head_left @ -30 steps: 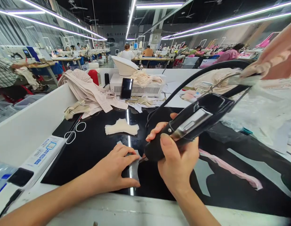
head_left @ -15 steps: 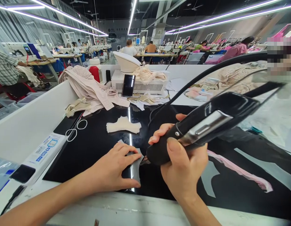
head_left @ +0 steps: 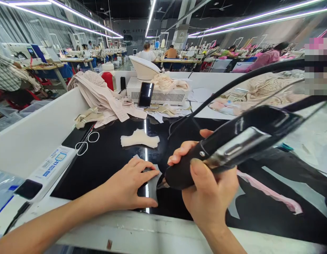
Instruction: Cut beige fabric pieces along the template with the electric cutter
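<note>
My left hand (head_left: 131, 181) lies with its fingers spread on a translucent grey template-like piece (head_left: 153, 187), holding it down on the black glossy work surface (head_left: 92, 176). In my right hand (head_left: 208, 190) is a black handheld electric tool (head_left: 232, 141) with a silver lever and cables, my fingers wrapped round its rounded front end. A small pointed tip (head_left: 163, 184) pokes out of the tool near the right edge of the grey piece. Whether it touches the piece I cannot tell. Beyond my left hand rests a stack of cream fabric pieces (head_left: 139, 138).
A pink fabric strip (head_left: 271, 192) and other translucent pieces (head_left: 236, 204) lie to the right. Beige fabric strips (head_left: 100, 95), an upright phone (head_left: 146, 94) and a white vented box (head_left: 168, 97) stand behind. At left lie a white box (head_left: 55, 164) and white loops (head_left: 81, 148).
The view has shifted slightly. The tool in my right hand has tilted and moved a little to the right, and its pointed tip shows more clearly. My left hand stays on the grey piece.
</note>
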`<state>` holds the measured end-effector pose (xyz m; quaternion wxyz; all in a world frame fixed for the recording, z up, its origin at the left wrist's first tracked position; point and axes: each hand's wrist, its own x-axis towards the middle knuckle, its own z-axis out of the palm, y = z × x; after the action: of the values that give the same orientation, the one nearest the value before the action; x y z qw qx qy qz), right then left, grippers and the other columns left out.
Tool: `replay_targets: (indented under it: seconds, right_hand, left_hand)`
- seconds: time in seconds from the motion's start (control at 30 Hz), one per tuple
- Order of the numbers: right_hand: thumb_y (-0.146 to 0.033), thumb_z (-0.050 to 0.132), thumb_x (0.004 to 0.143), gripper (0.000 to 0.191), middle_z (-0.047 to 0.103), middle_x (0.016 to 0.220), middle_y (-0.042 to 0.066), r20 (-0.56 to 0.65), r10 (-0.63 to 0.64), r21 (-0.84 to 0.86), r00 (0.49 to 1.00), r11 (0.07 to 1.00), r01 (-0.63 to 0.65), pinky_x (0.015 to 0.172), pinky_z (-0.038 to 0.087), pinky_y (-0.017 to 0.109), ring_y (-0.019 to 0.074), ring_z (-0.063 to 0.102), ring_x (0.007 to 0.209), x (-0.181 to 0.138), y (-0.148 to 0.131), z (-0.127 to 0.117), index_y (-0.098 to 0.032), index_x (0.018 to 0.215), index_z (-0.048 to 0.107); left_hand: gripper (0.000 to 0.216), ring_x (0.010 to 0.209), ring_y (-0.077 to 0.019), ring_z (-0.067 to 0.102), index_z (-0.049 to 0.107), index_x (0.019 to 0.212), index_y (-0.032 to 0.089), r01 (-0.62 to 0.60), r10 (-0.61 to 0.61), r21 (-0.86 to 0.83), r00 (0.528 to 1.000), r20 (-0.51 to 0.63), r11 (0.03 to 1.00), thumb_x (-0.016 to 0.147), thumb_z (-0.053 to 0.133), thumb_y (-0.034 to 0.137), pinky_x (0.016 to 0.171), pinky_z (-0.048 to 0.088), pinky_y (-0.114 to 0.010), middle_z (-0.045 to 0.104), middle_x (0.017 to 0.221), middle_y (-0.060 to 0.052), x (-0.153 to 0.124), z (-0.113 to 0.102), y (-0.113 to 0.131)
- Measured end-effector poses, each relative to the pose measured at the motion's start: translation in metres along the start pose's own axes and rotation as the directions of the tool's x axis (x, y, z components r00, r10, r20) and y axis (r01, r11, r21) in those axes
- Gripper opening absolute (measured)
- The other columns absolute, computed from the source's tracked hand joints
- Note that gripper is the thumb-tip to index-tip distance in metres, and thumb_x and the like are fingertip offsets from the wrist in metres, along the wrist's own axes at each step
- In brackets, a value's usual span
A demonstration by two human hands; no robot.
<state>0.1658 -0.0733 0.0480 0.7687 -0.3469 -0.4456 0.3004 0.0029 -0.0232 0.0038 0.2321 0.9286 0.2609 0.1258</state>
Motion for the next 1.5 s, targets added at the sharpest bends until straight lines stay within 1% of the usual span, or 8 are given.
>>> replay_targets:
  seconds: [0.37,0.53,0.6,0.77,0.87,1.03,1.2,1.5]
  right_hand:
    - [-0.036,0.076,0.083,0.042,0.063,0.083,-0.002,-0.001,0.005,-0.019,1.0,1.0,-0.005,0.061,0.056,0.033,0.0155,0.061,0.065,-0.014,-0.004,-0.002,-0.03,0.12,0.057]
    - [-0.036,0.076,0.082,0.042,0.064,0.084,-0.002,-0.002,0.008,-0.037,1.0,0.999,-0.008,0.061,0.055,0.034,0.016,0.062,0.065,-0.012,-0.004,-0.003,-0.03,0.119,0.056]
    - [-0.036,0.076,0.082,0.041,0.064,0.082,-0.002,-0.003,-0.001,-0.052,1.0,0.999,0.0,0.059,0.054,0.032,0.0159,0.061,0.064,-0.009,-0.005,-0.006,-0.03,0.118,0.057]
    - [-0.029,0.076,0.079,0.038,0.065,0.079,-0.004,-0.073,-0.05,-0.116,0.996,0.992,0.041,0.062,0.053,0.032,0.0151,0.061,0.064,0.004,-0.01,-0.018,-0.028,0.113,0.059]
    - [-0.026,0.076,0.077,0.037,0.066,0.077,-0.005,-0.13,-0.102,-0.164,0.986,0.983,0.08,0.062,0.052,0.033,0.0155,0.06,0.062,0.015,-0.011,-0.023,-0.027,0.11,0.06]
    - [-0.024,0.075,0.073,0.033,0.064,0.073,-0.006,-0.167,-0.125,-0.19,0.978,0.977,0.093,0.058,0.051,0.033,0.0158,0.058,0.059,0.023,-0.014,-0.019,-0.028,0.102,0.06]
    - [-0.025,0.074,0.077,0.029,0.063,0.076,-0.006,-0.094,-0.091,-0.119,0.991,0.99,0.079,0.058,0.052,0.032,0.0143,0.059,0.061,0.015,-0.012,-0.006,-0.028,0.102,0.06]
    - [-0.032,0.074,0.084,0.039,0.064,0.084,-0.003,0.034,-0.048,-0.068,0.998,0.996,0.05,0.06,0.053,0.031,0.0146,0.062,0.066,0.001,0.002,0.001,-0.03,0.119,0.056]
  left_hand:
    - [0.077,0.123,-0.0318,0.048,0.05,0.144,0.026,-0.008,0.008,-0.02,1.0,-0.009,1.0,0.076,0.081,0.044,0.114,0.036,-0.054,0.054,0.137,-0.009,0.001,-0.003,0.002]
    - [0.077,0.127,-0.0303,0.051,0.05,0.143,0.025,-0.038,0.036,-0.047,0.999,-0.04,0.998,0.076,0.083,0.042,0.119,0.026,-0.058,0.056,0.137,-0.011,0.0,0.001,-0.003]
    - [0.069,0.128,-0.0291,0.053,0.051,0.141,0.025,-0.064,0.06,-0.055,0.996,-0.071,0.996,0.079,0.08,0.038,0.119,0.023,-0.06,0.058,0.137,-0.012,-0.002,0.003,-0.007]
    - [0.02,0.12,-0.0224,0.06,0.068,0.114,0.022,-0.108,0.109,0.01,0.988,-0.111,0.994,0.097,0.058,0.024,0.119,0.023,-0.059,0.068,0.123,-0.007,-0.005,0.003,-0.014]
    - [0.018,0.106,-0.0172,0.064,0.071,0.103,0.022,-0.137,0.136,-0.005,0.984,-0.115,0.991,0.099,0.053,0.02,0.121,0.023,-0.054,0.071,0.108,-0.003,-0.006,0.001,-0.011]
    - [0.023,0.094,-0.0151,0.065,0.071,0.107,0.021,-0.168,0.16,-0.072,0.982,-0.101,0.983,0.102,0.048,0.023,0.118,0.031,-0.047,0.071,0.095,-0.003,-0.005,0.0,-0.004]
    - [0.02,0.101,-0.0166,0.064,0.069,0.109,0.02,-0.175,0.158,-0.138,0.979,-0.125,0.975,0.101,0.051,0.021,0.114,0.037,-0.041,0.071,0.105,-0.005,0.0,-0.001,-0.006]
    - [0.024,0.115,-0.0195,0.061,0.065,0.113,0.024,-0.121,0.122,-0.224,0.992,-0.006,0.967,0.092,0.066,0.014,0.118,0.026,-0.045,0.071,0.118,-0.002,-0.001,-0.003,-0.006]
